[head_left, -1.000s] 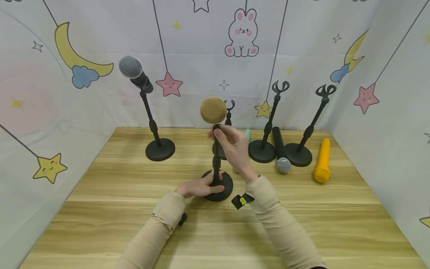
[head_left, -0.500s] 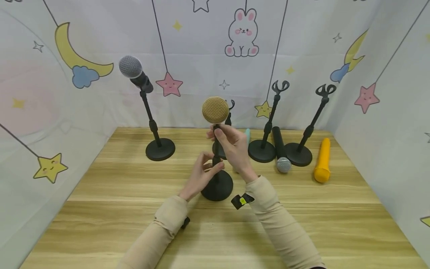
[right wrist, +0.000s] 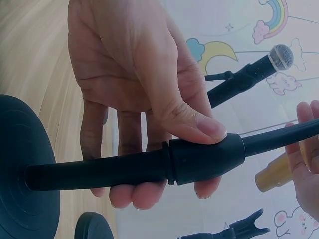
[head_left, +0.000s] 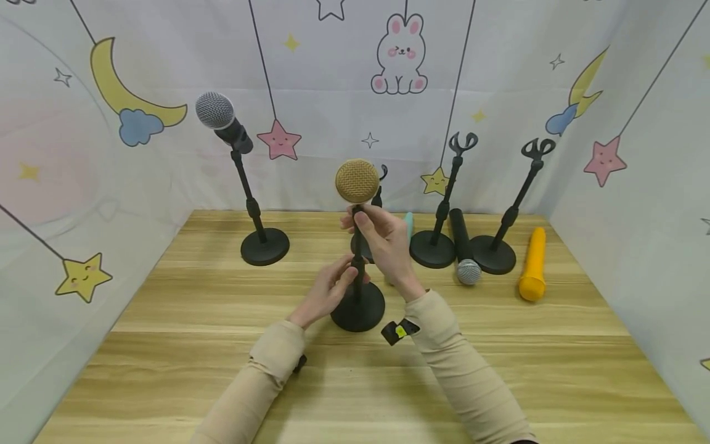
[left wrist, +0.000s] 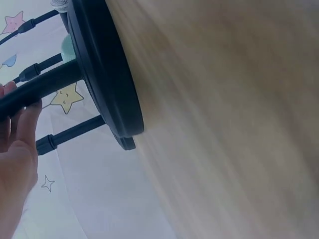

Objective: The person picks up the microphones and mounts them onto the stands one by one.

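A black desk microphone stand [head_left: 357, 311] stands mid-table, with a gold-headed microphone [head_left: 357, 180] at its top, the grille facing me. My left hand [head_left: 328, 287] grips the pole's collar [right wrist: 207, 159], thumb in front and fingers behind. Just under the gold head, my right hand [head_left: 386, 243] pinches the top of the stand between thumb and fingers. In the right wrist view the gold handle [right wrist: 273, 173] shows beside the right hand's fingers [right wrist: 304, 159]. The left wrist view shows the round base [left wrist: 107, 69] on the table, the left hand [left wrist: 17, 159] at the edge.
A stand [head_left: 264, 246] holding a silver-headed microphone [head_left: 215, 111] is back left. Another stand [head_left: 377, 196] is partly hidden behind the gold microphone, near a teal microphone [head_left: 409, 223]. Further right are two clip-topped stands [head_left: 434, 250] [head_left: 493, 254], a black microphone [head_left: 461, 240] and an orange microphone [head_left: 534, 262].
My left hand has risen from the stand's base to the collar and closed round it. The gold head has shifted slightly right; my right hand stays almost in place.
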`<state>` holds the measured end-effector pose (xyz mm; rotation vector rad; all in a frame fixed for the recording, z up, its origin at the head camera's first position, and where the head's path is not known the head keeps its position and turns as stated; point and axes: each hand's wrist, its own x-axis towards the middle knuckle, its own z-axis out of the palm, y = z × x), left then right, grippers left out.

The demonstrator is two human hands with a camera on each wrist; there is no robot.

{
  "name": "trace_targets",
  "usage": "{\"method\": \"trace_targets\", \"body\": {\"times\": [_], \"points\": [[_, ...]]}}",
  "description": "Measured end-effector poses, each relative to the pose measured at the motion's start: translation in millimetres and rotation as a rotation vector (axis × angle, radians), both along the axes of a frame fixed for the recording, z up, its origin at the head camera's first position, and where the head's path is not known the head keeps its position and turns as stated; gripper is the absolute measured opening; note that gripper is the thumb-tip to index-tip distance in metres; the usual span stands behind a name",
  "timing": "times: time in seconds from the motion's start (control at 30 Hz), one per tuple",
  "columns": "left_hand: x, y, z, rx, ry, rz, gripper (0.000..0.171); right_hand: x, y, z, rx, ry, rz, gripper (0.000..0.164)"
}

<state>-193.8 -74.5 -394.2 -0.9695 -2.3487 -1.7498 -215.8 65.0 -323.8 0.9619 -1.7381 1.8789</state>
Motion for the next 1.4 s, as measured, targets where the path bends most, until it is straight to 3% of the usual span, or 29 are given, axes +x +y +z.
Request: {"method": "trace_targets", "body": {"times": [0.23,0.4,0.5,0.57,0.83,1.07,1.23,1.4], "points": [[-1.7,-2,-0.4,-0.019,0.01,-0.032,0.027,0.6,-1,0.3,-0.001,-0.013,0.011,0.026],[-1.1,-2,2.9,-0.032,-0.097,-0.022,0.026,0.0,-1,-0.3,0.004,0.001,0.009,0.024],[-1.1,1,4.9,-0.039,-0.125,0.003,0.03,-0.3,-1,-0.6,0.006,0.0,0.006,0.026],[-0.7,2,5.5,-0.045,-0.105,0.015,0.028,0.6,-2,0.2,0.006,-0.012,0.007,0.027],[2.1,2,6.8,-0.1,0.089,0.022,0.017,11.6,-2,11.9,0.022,-0.038,0.003,0.02],[1.8,2,6.9,-0.108,0.13,0.016,0.017,4.8,-1,4.9,0.033,-0.049,0.007,0.024],[-4.4,0,-2.4,-0.082,0.109,-0.002,0.019,0.0,1,-4.4,0.026,-0.056,0.048,0.031],[-15.8,-6,-23.2,-0.148,0.003,-0.032,0.025,0.8,10,-19.4,0.072,-0.154,0.165,0.031]]}}
